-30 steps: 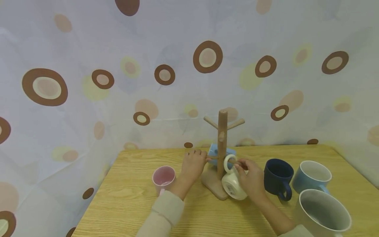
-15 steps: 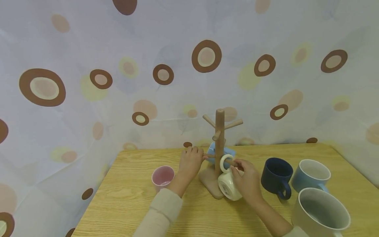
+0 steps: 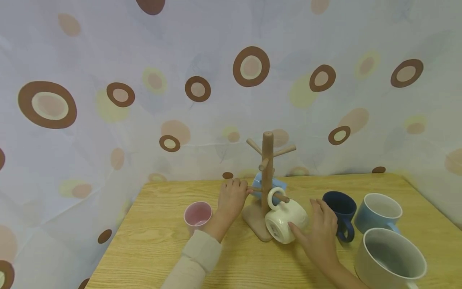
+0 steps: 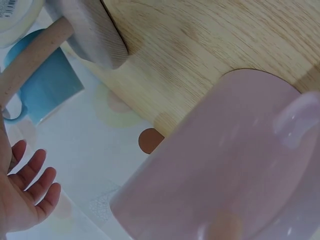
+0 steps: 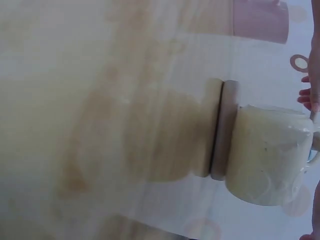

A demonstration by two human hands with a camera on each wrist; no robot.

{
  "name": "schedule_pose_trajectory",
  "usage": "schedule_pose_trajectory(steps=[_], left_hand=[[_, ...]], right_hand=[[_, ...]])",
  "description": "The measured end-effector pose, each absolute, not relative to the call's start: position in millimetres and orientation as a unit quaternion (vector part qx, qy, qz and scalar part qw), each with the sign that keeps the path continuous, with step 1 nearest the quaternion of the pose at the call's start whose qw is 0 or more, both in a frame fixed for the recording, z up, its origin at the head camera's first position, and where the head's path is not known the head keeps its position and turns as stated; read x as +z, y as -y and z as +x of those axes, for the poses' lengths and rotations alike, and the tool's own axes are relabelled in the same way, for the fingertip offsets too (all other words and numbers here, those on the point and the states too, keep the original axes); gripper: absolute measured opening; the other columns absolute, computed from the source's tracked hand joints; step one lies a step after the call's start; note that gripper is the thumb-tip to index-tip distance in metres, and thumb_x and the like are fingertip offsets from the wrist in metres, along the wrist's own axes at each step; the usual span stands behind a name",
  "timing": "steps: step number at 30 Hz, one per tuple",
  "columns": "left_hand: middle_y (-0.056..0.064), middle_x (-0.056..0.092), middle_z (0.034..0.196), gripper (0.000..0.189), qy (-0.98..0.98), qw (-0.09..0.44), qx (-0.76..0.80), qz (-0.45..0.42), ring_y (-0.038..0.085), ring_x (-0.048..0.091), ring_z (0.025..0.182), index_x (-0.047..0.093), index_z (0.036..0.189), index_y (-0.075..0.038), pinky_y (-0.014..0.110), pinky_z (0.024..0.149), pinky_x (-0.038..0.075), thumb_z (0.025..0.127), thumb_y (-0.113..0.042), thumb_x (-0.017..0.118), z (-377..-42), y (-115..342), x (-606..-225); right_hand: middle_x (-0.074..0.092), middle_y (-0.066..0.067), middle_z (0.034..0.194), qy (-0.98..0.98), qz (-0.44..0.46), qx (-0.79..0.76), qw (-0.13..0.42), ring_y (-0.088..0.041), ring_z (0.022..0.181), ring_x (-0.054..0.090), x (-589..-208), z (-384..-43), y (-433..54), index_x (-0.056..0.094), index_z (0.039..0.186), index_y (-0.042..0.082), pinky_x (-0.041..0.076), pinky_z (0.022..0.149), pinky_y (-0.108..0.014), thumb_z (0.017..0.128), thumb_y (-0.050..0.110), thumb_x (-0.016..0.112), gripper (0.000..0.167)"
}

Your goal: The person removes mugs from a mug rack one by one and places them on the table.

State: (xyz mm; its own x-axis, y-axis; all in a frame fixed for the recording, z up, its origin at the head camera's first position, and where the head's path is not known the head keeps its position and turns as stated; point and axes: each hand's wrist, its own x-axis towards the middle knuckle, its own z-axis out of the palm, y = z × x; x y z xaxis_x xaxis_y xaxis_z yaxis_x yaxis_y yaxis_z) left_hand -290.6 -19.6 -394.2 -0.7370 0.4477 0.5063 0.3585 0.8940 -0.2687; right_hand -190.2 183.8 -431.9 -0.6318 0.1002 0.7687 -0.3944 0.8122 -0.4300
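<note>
A wooden mug tree (image 3: 267, 168) stands mid-table. From its lower front peg a cream mug (image 3: 290, 218) hangs by its handle, tilted with its base toward me. My left hand (image 3: 232, 198) pinches the end of the lower left peg (image 4: 37, 55), its other fingers loosely bent. My right hand (image 3: 321, 235) is spread just right of the cream mug, its thumb close to the mug's side and nothing in its grasp. Behind the post hangs a light blue mug (image 3: 279, 185), partly hidden. Several upper pegs carry nothing.
Left of my left wrist stands a pink mug (image 3: 198, 214). On the right are a dark blue mug (image 3: 339, 204), a blue mug with a pale inside (image 3: 373, 218) and a large whitish mug (image 3: 382, 261) close to my right forearm. A patterned curtain (image 3: 216, 100) hangs behind the table.
My right hand has let go at the cream mug and its peg and moved right, fingers spreading. The mug tree turned slightly earlier, its front pegs swinging left. My left hand stays at its peg.
</note>
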Motion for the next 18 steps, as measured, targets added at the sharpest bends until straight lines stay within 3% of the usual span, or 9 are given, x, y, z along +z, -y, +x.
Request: schedule_pose_trajectory(steps=[2, 5, 11, 18], left_hand=[[-0.002, 0.056, 0.081, 0.029, 0.928, 0.293, 0.073, -0.216, 0.012, 0.055, 0.076, 0.054, 0.089, -0.015, 0.023, 0.064, 0.044, 0.090, -0.044, 0.046, -291, 20, -395], [-0.001, 0.056, 0.081, 0.029, 0.930, 0.291, 0.063, -0.217, 0.012, 0.054, 0.076, 0.054, 0.089, -0.015, 0.024, 0.064, 0.044, 0.090, -0.043, 0.047, -291, 20, -395], [-0.002, 0.057, 0.084, 0.029, 0.942, 0.254, 0.060, -0.212, 0.013, 0.055, 0.079, 0.055, 0.095, -0.016, 0.025, 0.067, 0.046, 0.092, -0.043, 0.045, -289, 20, -391], [-0.001, 0.057, 0.088, 0.030, 0.950, 0.228, 0.059, -0.205, 0.014, 0.055, 0.083, 0.054, 0.099, -0.016, 0.025, 0.069, 0.046, 0.093, -0.043, 0.043, -287, 18, -388]], right_hand=[[0.034, -0.038, 0.127, 0.858, 0.054, 0.335, 0.385, -0.054, 0.117, 0.028, -436, -187, -183, 0.036, 0.126, -0.015, 0.022, 0.091, -0.067, 0.077, 0.037, 0.074, 0.080], [0.026, -0.039, 0.135, 0.861, -0.011, 0.401, 0.312, -0.054, 0.122, 0.023, -439, -183, -179, 0.027, 0.133, -0.014, 0.021, 0.093, -0.068, 0.067, 0.013, 0.081, 0.090], [0.007, -0.037, 0.144, 0.818, -0.112, 0.549, 0.132, -0.054, 0.130, 0.013, -437, -179, -168, -0.003, 0.144, -0.008, 0.022, 0.099, -0.070, 0.083, 0.026, 0.067, 0.099], [-0.001, -0.040, 0.144, 0.736, -0.164, 0.657, 0.015, -0.055, 0.130, 0.018, -434, -182, -163, -0.024, 0.140, -0.005, 0.025, 0.107, -0.059, 0.090, 0.040, 0.055, 0.104]])
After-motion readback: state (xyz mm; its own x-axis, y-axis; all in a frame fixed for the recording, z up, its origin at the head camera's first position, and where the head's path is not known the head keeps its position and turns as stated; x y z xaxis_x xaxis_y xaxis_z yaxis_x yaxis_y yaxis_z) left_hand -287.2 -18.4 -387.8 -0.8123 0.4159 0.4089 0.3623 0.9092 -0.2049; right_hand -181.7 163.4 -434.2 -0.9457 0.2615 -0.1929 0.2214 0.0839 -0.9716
